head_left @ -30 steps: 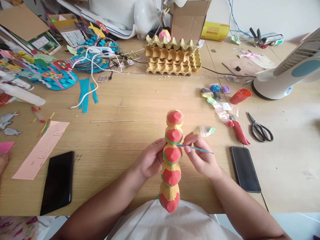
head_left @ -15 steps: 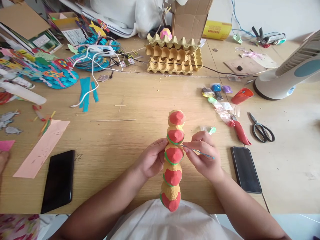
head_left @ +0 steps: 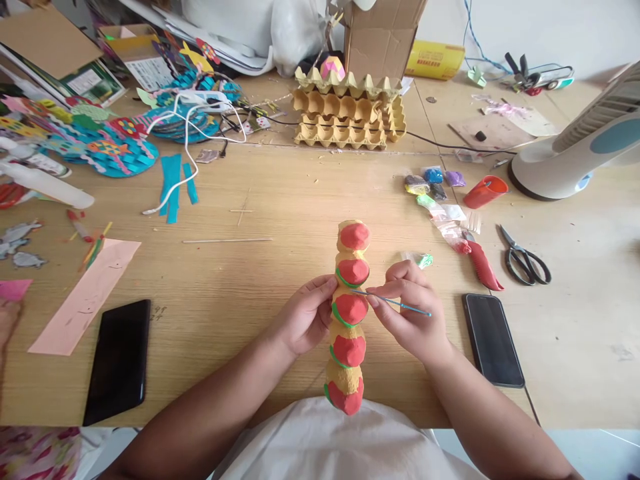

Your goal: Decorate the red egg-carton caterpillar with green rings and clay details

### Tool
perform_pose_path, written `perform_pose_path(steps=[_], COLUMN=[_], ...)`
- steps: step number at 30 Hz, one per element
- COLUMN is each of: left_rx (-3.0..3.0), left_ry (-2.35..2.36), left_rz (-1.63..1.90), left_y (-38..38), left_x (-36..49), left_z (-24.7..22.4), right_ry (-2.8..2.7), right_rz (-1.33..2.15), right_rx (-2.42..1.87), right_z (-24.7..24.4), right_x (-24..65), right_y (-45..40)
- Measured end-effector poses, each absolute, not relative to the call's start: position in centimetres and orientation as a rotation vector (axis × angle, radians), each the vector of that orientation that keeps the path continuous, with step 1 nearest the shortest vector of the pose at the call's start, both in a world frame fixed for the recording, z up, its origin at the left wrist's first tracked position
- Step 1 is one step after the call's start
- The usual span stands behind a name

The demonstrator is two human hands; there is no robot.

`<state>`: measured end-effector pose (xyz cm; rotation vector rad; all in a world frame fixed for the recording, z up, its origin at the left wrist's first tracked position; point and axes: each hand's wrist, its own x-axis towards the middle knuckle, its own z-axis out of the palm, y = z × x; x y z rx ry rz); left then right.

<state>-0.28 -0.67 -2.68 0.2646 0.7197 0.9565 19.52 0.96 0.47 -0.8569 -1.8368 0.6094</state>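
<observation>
A strip of egg carton point(head_left: 346, 340) with several bumps hangs lengthwise above the table's near edge. Red covers the bump tips, with green edging along their lower left sides. My left hand point(head_left: 309, 317) grips the strip from the left, its thumb near the second bump from the top. Pinched in my right hand point(head_left: 413, 310) is a thin blue stick tool point(head_left: 407, 307); its tip reaches the strip between the second and third bumps from the top.
Scissors point(head_left: 525, 257), a phone point(head_left: 493, 340) and a red-handled knife point(head_left: 483, 263) lie right. Another phone point(head_left: 117, 360) and a pink paper strip point(head_left: 87, 297) lie left. Egg cartons point(head_left: 345, 113) stand behind. A person's hand point(head_left: 7, 323) shows at the left edge.
The carton strip's lower end has shifted slightly up and to the right. The blue tool's tip shows more clearly against the strip, and its outer end sits slightly further right.
</observation>
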Motion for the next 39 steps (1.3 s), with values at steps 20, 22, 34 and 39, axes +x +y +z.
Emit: perform_pose_path(steps=[20,22,34,39], left_rx=[0.445,0.473,0.513,0.562], left_ry=[0.940,0.935,0.984,1.033], left_rz=[1.144,1.145,1.158,1.135], left_y=[-1.10,-1.16,-1.09,-1.12], left_x=[-0.09,-0.12,-0.04,-0.05], left_z=[-2.08,-2.20,-2.32,-2.33], right_ry=[-1.936,-1.946,-1.984,-1.976], right_rz=[0.430,0.392,0.424,0.408], right_rx=[-0.918,-0.935,-0.921,-0.944], right_z=[0.50,0.35,0.85,0.77], right_x=[19.64,19.63,19.75,19.68], right_y=[0.90,0.88,0.48,0.54])
